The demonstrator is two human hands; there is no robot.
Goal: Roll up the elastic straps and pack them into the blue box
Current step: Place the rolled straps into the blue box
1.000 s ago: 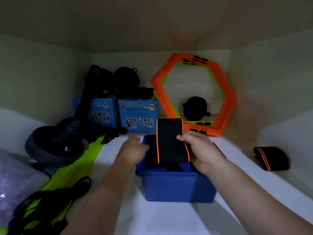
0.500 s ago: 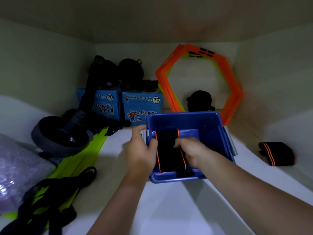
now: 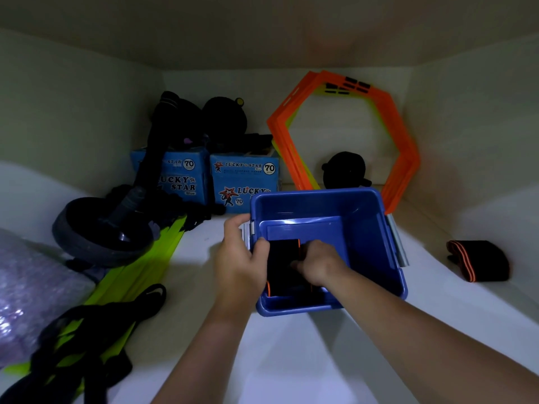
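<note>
Low in the frame, 2 bare forearms reach up toward the centre. The left hand (image 3: 240, 258) is clamped on the near-left rim of the blue box (image 3: 376, 225), thumb hooked over the edge, and the box tips toward the camera so its inside shows. The right hand (image 3: 318, 265) is down inside the box, fingers closed on a black strap (image 3: 281, 266) with orange edging, pressing it against the left inner wall.

1 second ago that strap stood upright above the box, pinched at its top; half a second ago it was going in, and now only a little of it shows between the hands. That likely means this strap is nearly packed, and letting go comes next; it may spring open once released, being elastic.

At the right edge of the frame, well apart from the box, a second strap (image 3: 478, 260) lies rolled on the white shelf (image 3: 291, 360), so the task is probably not finished.

Farther back, 2 blue cartons (image 3: 245, 176) sit in the upper middle left, and orange hexagon frames (image 3: 402, 141) lean on the back wall.
</note>
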